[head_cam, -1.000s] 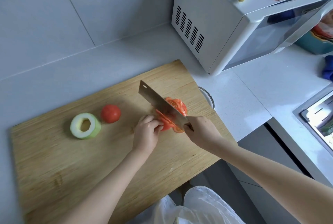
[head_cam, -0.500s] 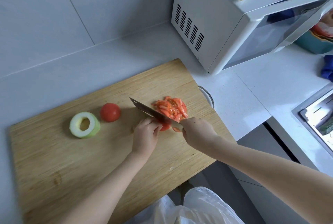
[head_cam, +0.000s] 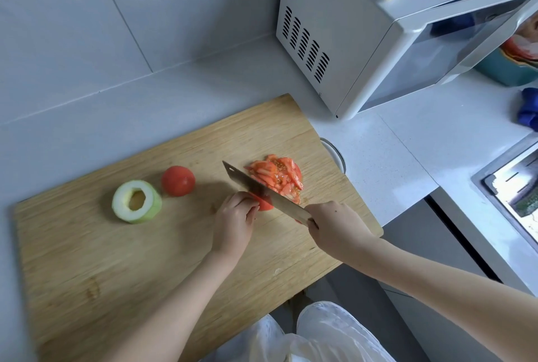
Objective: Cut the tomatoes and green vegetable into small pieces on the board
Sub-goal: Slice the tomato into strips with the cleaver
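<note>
Evidently the step in hand is the cutting of the first tomato, and it looks nearly done. The right hand has its grip clamped round the handle of the cleaver, whose blade lies slanted across the board, edge down on the last uncut piece of tomato. The left hand steadies that piece from the near side, fingers curled over and pinching it, knuckles just beside the flat of the blade. Beyond the blade, touching it, lies the pile of cut tomato, strips rather than dice. Further left on the board stand the whole tomato and, just beside it, the green vegetable, a peeled, hollow-cored section set on end; both are uncut, so I judge the task well under half done. The board rests on a pale surface with a microwave behind it, and a glass rim shows at the board's far right edge. The next move calls for a few more close cuts through the remaining piece, with the left fingertips drawn back as it shrinks, since little is left to hold and the wet skin may slip. After that the strips probably need cross-cuts to become small pieces, before the whole tomato is brought under the blade.
</note>
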The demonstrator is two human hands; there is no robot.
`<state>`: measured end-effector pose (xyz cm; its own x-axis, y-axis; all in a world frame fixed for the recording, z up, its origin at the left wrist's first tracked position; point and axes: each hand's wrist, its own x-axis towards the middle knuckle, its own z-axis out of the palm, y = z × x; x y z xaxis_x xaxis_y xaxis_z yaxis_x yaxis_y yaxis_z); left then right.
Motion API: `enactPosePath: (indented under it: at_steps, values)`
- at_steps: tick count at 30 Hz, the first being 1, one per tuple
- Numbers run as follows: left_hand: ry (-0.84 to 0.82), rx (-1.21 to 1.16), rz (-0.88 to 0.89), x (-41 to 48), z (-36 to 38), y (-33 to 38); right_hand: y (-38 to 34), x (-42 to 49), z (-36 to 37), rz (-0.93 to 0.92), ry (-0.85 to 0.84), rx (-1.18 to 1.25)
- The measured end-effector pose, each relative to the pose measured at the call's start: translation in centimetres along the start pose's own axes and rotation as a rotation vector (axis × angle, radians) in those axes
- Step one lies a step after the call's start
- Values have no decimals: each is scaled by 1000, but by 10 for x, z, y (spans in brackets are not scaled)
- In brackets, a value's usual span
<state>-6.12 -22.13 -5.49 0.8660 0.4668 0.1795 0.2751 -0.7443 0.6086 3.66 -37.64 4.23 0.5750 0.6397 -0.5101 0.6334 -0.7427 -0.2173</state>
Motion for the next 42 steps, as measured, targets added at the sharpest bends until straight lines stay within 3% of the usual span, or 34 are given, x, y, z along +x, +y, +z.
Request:
enactPosePath:
  at_steps: [6,11,15,31,36,42]
  values:
    - [28,33,33,-1,2,-3,-14,23,4,3,8,-64]
    - [42,3,55,-2,4,-6,-26,41,15,-46,92,154]
    - [74,-13,86,-5,8,-10,-10,22,7,50,104,300]
    - [72,48,219,-8,10,-15,-17,21,-5,30,-51,8]
    - [100,33,204,-6,12,-15,-40,53,12,15,25,242]
    - [37,10,95,16,11,-10,-13,38,-7,92,149,676]
